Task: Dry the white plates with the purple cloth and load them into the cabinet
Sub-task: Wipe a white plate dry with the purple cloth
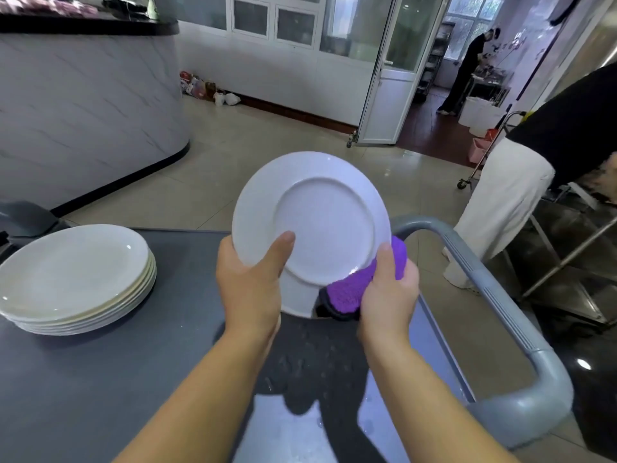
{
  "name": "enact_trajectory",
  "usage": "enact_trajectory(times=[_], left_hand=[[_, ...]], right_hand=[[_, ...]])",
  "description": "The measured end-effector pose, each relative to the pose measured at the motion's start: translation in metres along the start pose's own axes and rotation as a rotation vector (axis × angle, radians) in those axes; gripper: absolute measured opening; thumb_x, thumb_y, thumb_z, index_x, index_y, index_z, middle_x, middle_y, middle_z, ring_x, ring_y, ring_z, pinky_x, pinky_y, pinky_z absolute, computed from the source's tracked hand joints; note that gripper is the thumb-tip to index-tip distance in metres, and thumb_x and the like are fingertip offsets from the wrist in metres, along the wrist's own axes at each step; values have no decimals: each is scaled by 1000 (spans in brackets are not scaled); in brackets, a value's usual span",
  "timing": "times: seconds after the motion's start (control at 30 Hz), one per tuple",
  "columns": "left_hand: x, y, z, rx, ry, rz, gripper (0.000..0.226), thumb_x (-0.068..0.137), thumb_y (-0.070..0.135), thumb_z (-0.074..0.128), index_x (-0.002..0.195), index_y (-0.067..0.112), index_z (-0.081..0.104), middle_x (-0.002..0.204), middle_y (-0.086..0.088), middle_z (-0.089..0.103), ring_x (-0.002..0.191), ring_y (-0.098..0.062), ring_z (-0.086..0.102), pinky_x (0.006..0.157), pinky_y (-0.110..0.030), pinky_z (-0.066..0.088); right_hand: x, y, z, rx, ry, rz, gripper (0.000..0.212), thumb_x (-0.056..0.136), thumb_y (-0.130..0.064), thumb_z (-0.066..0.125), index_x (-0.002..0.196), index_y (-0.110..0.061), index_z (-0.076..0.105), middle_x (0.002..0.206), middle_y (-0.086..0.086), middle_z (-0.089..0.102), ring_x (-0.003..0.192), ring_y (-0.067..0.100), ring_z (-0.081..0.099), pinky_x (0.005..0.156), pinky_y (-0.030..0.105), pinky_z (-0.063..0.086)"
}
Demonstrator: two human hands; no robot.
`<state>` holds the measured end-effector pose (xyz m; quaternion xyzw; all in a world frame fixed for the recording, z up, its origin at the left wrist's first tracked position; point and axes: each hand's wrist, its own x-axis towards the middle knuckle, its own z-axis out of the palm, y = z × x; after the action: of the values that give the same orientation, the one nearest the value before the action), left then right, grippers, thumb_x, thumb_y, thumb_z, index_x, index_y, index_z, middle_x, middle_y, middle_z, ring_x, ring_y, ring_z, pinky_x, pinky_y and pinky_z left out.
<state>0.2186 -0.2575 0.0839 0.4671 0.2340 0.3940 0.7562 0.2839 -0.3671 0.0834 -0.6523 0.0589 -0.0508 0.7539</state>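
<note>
At the centre of the frame a white plate (312, 218) is held up on a tilt, its underside with the raised foot ring facing the camera. The left hand (248, 282) grips the plate's lower left edge, thumb pressed flat on the underside and the fingers hidden behind the rim. The right hand (389, 289) is clenched around a purple cloth (359, 284) with a dark border, pressing it against the plate's lower right edge; the cloth wraps around the rim there and bunches below the plate. Both hands are over a dark grey cart top (110, 379), which fills the lower left of the frame and carries scattered water drops and a wet patch beneath the hands. On the cart at the left of the frame sits a stack of white plates (75, 279), right side up, well apart from the held plate. The cart's grey handle (494, 295) curves down the right side of the frame. At the right edge stands a person in white trousers (500, 208) and a dark top, and another person in dark clothes (465, 71) stands beyond an open glass door (387, 71) in the upper right. A curved marble-patterned counter (86, 108) occupies the upper left.
</note>
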Motion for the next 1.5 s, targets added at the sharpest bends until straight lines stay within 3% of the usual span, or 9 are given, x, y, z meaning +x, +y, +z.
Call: enact_trajectory(times=[0.1, 0.2, 0.5, 0.6, 0.77, 1.0, 1.13, 1.3, 1.5], left_hand=[[15, 15, -11, 29, -227, -142, 54, 61, 15, 82, 111, 14, 63, 103, -5, 74, 91, -21, 72, 74, -34, 57], [31, 32, -14, 106, -336, -163, 50, 55, 12, 82, 100, 11, 61, 89, -6, 73, 74, -22, 72, 58, -31, 56], [5, -5, 10, 7, 3, 9, 43, 67, 14, 82, 103, 18, 60, 102, -2, 71, 92, -16, 70, 73, -27, 54], [9, -3, 2, 16, -142, -112, 45, 69, 6, 81, 110, 12, 63, 101, -5, 74, 91, -20, 71, 71, -29, 56], [38, 30, -4, 74, -250, -165, 42, 54, 18, 81, 87, 11, 56, 69, -3, 71, 58, -18, 66, 52, -29, 54], [20, 0, 5, 46, 68, -21, 37, 71, 21, 84, 95, 21, 56, 97, -2, 69, 86, -17, 68, 76, -38, 57], [13, -10, 2, -51, 23, -102, 35, 77, 10, 77, 105, 14, 58, 105, -8, 71, 98, -24, 69, 85, -40, 56], [42, 18, -18, 31, -271, -142, 38, 60, 19, 81, 89, 15, 57, 72, -2, 71, 57, -16, 67, 48, -26, 52], [41, 22, -14, 245, -274, 0, 31, 58, 26, 82, 80, 12, 65, 68, 4, 70, 60, -14, 65, 51, -26, 50]], right_hand=[[27, -18, -8, -61, -84, -3, 22, 94, -32, 58, 82, -15, 53, 72, -3, 55, 56, 6, 51, 49, 16, 42], [47, -41, -16, -164, -246, -107, 21, 91, -30, 63, 76, -17, 58, 66, -7, 58, 57, 5, 52, 56, 22, 43], [2, 3, -3, 21, 32, -8, 18, 95, -35, 54, 105, -20, 55, 88, -7, 62, 78, 10, 59, 69, 29, 46], [18, -8, -9, -17, -12, -26, 13, 93, -31, 58, 89, -20, 54, 78, -6, 58, 71, 13, 55, 64, 29, 43], [57, -47, -14, -186, -276, -143, 14, 89, -28, 65, 82, -18, 61, 75, -4, 61, 70, 12, 55, 66, 29, 46], [8, 0, 7, -3, 68, -48, 31, 96, -40, 53, 119, -19, 54, 101, -6, 65, 90, 11, 62, 75, 27, 50], [13, 2, 6, -26, 18, -56, 16, 95, -34, 55, 101, -19, 55, 84, -7, 59, 75, 10, 56, 65, 25, 43], [51, -40, -9, -185, -224, -220, 11, 92, -25, 62, 83, -21, 59, 74, -8, 60, 61, 1, 53, 60, 18, 45], [39, -22, -8, -186, -128, -271, 13, 94, -32, 58, 98, -20, 63, 83, -12, 62, 64, -10, 55, 60, 12, 43]])
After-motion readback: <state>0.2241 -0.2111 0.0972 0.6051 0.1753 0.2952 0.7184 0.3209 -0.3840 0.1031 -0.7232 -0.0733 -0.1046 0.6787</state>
